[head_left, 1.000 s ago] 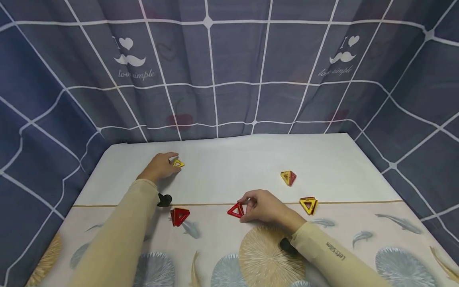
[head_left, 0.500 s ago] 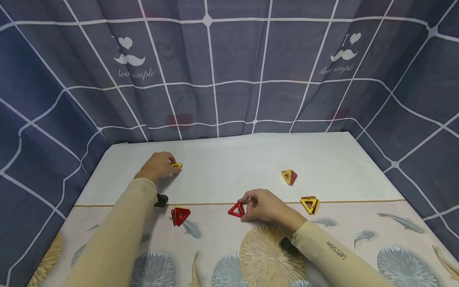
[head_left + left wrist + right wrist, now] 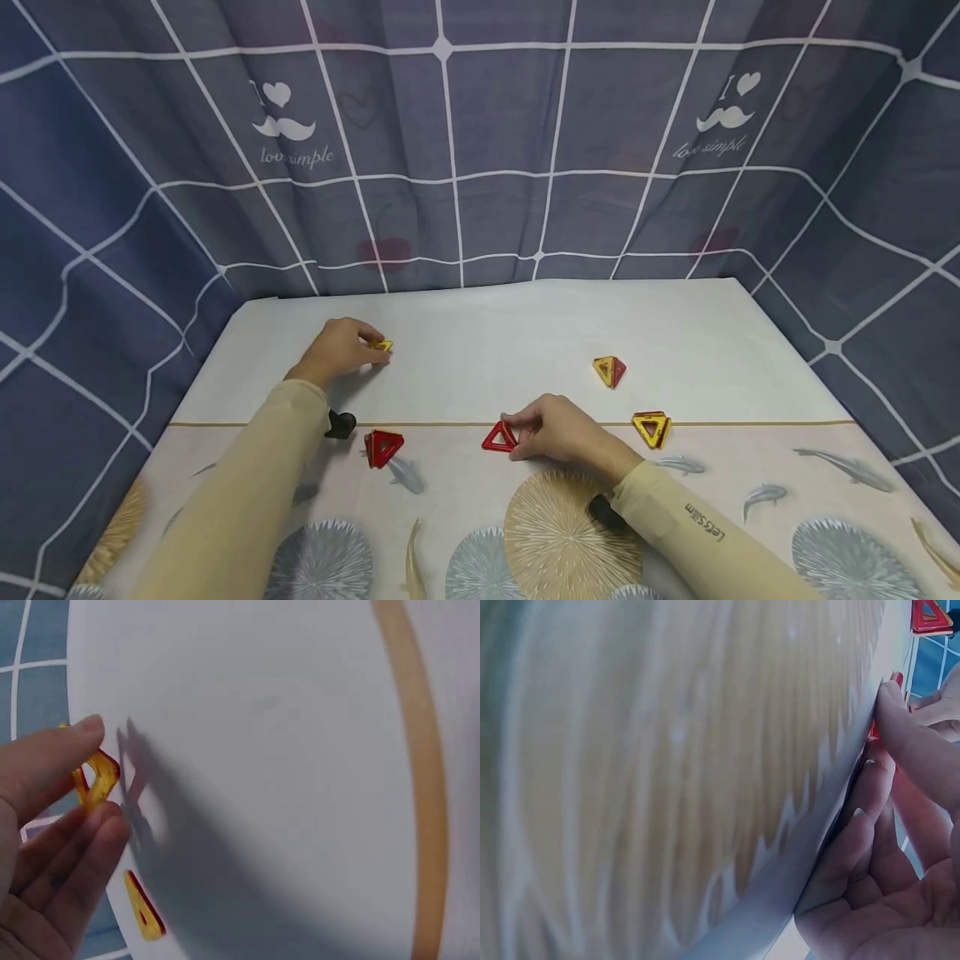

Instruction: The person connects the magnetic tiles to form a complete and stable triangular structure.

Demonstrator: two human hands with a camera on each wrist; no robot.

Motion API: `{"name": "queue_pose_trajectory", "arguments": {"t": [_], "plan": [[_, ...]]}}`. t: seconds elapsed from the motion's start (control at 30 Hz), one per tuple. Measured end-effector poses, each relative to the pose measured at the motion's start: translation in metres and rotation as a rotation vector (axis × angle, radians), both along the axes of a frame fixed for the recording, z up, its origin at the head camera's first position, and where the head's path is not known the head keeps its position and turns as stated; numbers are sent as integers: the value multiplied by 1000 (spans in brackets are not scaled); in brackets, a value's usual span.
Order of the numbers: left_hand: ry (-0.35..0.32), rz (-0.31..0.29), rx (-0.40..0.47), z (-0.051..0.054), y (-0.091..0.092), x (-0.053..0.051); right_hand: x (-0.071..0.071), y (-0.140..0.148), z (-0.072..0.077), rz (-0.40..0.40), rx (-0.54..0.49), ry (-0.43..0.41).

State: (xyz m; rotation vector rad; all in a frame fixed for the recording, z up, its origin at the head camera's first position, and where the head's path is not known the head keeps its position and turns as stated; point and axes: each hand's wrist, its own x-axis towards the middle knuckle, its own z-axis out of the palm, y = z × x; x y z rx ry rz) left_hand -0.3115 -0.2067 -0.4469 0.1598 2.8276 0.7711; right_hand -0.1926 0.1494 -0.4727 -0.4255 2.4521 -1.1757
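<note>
Toward the back left, my left hand (image 3: 341, 346) pinches a yellow triangle tile (image 3: 383, 345) between thumb and fingers. The left wrist view shows this yellow tile (image 3: 105, 780) with a red edge, raised off the white surface, its shadow beside it. A second yellow triangle piece (image 3: 144, 906) lies below those fingers. At the front middle, my right hand (image 3: 558, 432) pinches a red triangle piece (image 3: 498, 437) low over the cloth. In the right wrist view the fingertips hide most of the red piece (image 3: 874, 730).
A red triangle block (image 3: 383, 448) sits between the arms. Right of the right hand stand a yellow-and-red block (image 3: 610, 371) and a yellow triangle block (image 3: 651, 429). A dark checked curtain (image 3: 495, 217) borders the table (image 3: 487, 358) at the back and sides.
My left fingers have drawn closer around the yellow tile, which has turned from face-up toward flatter. The right hand keeps its grip on the red piece. The head view has shifted slightly.
</note>
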Motion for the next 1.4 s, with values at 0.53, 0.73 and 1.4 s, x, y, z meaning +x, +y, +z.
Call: {"name": "queue_pose_trajectory", "arguments": {"t": [0.53,0.73,1.4], "plan": [[166,-226,179,34,75,51,0,-1,1,-37,47,40],[139,-276,223,39,96,73,0,-1,1,-34,54,54],[147,-361,227,-23,129,122,-2,1,-2,-24,9,91]]}}
